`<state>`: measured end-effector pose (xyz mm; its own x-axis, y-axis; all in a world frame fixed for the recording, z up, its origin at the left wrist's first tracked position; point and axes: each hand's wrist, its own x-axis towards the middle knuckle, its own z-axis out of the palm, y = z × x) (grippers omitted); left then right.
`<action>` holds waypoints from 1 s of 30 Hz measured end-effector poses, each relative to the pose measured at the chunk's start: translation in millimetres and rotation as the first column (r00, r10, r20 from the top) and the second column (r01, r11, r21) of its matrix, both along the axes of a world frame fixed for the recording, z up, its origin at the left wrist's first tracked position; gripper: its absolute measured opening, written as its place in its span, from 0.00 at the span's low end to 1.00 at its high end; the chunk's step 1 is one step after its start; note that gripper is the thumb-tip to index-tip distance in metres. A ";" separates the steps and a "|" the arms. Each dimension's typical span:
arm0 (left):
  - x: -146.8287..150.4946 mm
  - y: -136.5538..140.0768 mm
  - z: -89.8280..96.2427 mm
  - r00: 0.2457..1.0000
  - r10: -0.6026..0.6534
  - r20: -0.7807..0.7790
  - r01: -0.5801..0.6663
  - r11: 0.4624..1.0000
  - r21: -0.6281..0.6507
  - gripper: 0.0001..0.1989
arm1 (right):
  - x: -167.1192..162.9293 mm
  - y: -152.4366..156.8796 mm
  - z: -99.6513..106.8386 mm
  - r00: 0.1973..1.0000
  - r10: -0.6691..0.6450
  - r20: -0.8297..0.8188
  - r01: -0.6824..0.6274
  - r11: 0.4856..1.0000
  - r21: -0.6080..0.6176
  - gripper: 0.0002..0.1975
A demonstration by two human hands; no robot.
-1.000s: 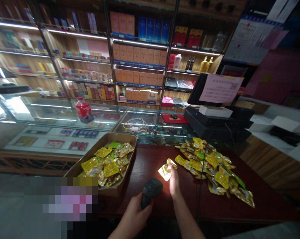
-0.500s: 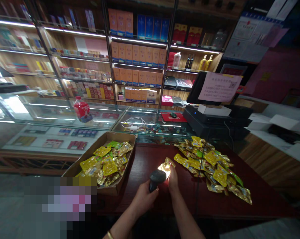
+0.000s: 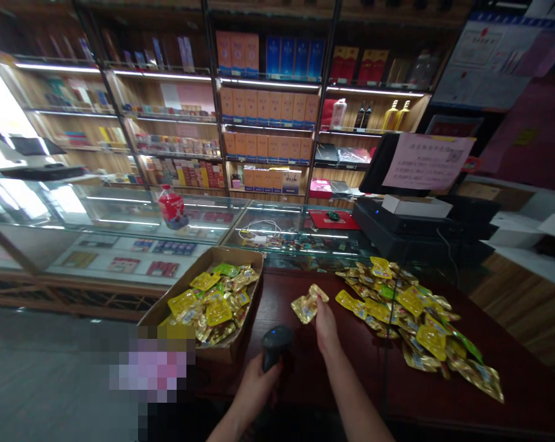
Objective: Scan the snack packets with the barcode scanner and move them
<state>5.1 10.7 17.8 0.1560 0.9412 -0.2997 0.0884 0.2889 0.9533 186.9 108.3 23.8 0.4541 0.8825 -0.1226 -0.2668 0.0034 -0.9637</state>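
Observation:
My left hand (image 3: 255, 383) is closed round the handle of a dark barcode scanner (image 3: 277, 339), its head tilted up with a small blue light. My right hand (image 3: 326, 322) pinches a gold foil snack packet (image 3: 306, 305) by its right end, just above the dark red table (image 3: 277, 288). Scanner and packet are apart. To the left, a cardboard box (image 3: 246, 294) holds many yellow, gold and green packets. On the right of the table lies a loose pile of similar packets (image 3: 411, 301).
Behind the table runs a glass display counter (image 3: 204, 212) with a red bottle (image 3: 171, 207), a white cable (image 3: 260, 236) and a mouse (image 3: 333, 216) on a red pad. A monitor (image 3: 374, 162) with a paper notice stands at right. Stocked shelves (image 3: 268, 126) line the wall.
The scanner has moved down and left, away from the packet, and its bright light on the foil is gone. My right hand still holds the packet. The whole view has shifted slightly.

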 end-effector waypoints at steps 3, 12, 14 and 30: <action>-1.0 6.4 -6.4 0.999 0.028 0.039 -0.028 0.999 -0.019 0.15 | -54.2 28.1 42.5 0.957 0.285 -0.050 -0.277 0.953 0.124 0.28; -4.2 6.0 -20.8 0.999 0.048 0.008 -0.049 0.999 0.015 0.18 | -34.7 60.3 66.3 0.724 0.106 0.682 -0.128 0.992 -0.018 0.25; -3.3 5.8 -23.0 0.999 0.034 -0.002 -0.034 0.999 0.018 0.18 | 13.7 46.3 45.3 0.665 0.029 0.746 0.029 0.998 -0.064 0.27; -1.5 0.1 -5.4 1.000 0.012 0.020 -0.012 1.000 0.011 0.18 | 38.7 -20.3 -10.5 0.099 0.332 0.938 0.087 0.936 -0.341 0.37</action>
